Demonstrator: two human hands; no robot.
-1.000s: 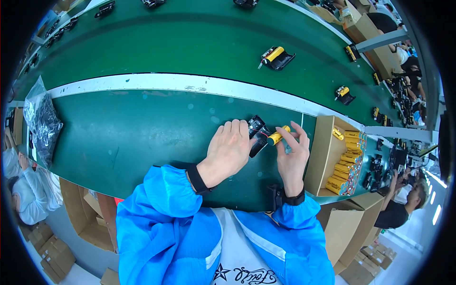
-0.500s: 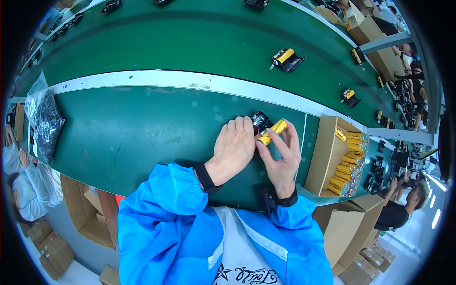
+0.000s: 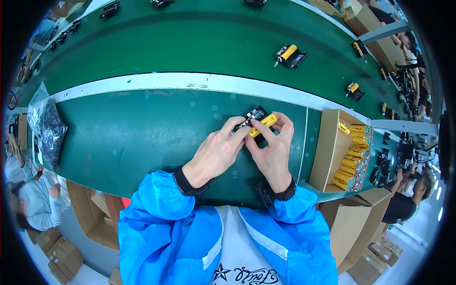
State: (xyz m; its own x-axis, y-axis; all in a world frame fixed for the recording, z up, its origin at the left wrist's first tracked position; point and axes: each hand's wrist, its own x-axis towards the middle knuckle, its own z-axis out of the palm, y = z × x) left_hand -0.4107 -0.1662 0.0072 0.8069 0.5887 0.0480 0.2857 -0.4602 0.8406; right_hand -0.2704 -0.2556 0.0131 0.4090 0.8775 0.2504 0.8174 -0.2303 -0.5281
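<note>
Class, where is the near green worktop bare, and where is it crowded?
Widest: worktop between plastic bag and left hand. Narrower: between right hand and the filled carton. Crowded: around the black housing and held yellow cylinder.

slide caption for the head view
Left hand at a black casing, right hand holding a yellow cylinder close by, over a green worktable.

1. My right hand [image 3: 274, 154] pinches a yellow cylinder [image 3: 264, 125] (slightly tilted) beside the black casing [image 3: 257, 113].
2. My left hand [image 3: 213, 154] touches the casing.
3. A cardboard box [image 3: 325, 148] stands to my right.
</note>
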